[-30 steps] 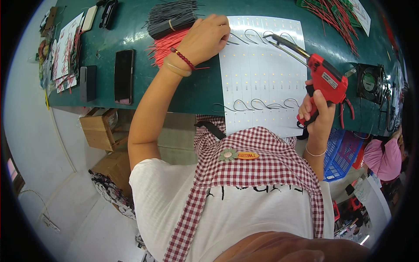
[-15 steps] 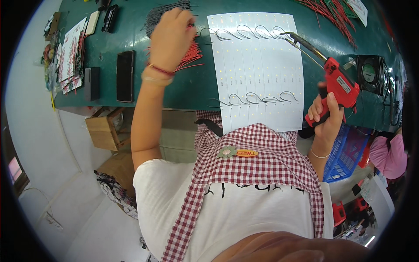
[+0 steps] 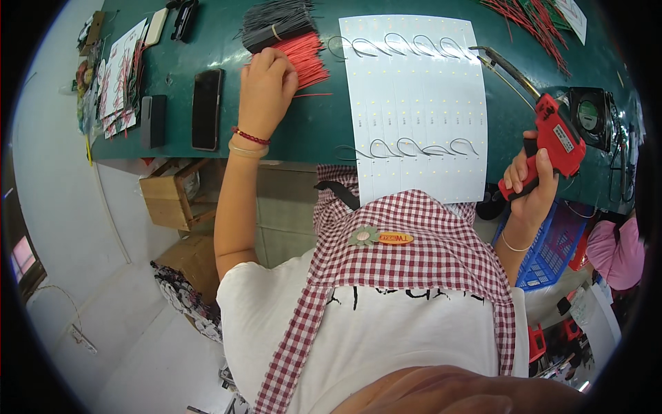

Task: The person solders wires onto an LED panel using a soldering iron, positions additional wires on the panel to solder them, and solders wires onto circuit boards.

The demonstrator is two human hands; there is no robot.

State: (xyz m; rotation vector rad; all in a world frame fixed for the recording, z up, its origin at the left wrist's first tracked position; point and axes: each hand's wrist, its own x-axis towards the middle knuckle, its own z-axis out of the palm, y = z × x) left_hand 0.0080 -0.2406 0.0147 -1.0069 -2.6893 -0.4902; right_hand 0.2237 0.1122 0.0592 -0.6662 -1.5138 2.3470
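A red-and-black soldering gun [image 3: 560, 141] is gripped in my right hand [image 3: 532, 181]. Its metal tip and thin solder feed tube reach to the upper right edge of a white LED board sheet [image 3: 414, 83]. Two rows of thin dark wires [image 3: 393, 47] loop across that sheet. My left hand [image 3: 267, 86] has its fingers curled together at the near side of a bundle of red wires [image 3: 303, 61]; whatever the fingertips pinch is hidden. Behind the red bundle lies a banded bundle of black wires [image 3: 277, 24]. One loose red wire [image 3: 314, 94] sticks out beside my hand.
On the green table [image 3: 176, 90] lie a black phone [image 3: 207, 110], a grey box-shaped object [image 3: 153, 121] and wired sheets [image 3: 118, 79]. More red wires [image 3: 534, 27] are at the far right, near a black fan-like device [image 3: 590, 119]. Below stand a blue basket [image 3: 548, 252] and a wooden stool [image 3: 169, 200].
My left hand has come down from the black wires toward me, to the red bundle's near side. The soldering gun has shifted slightly right, its tip now at the sheet's edge.
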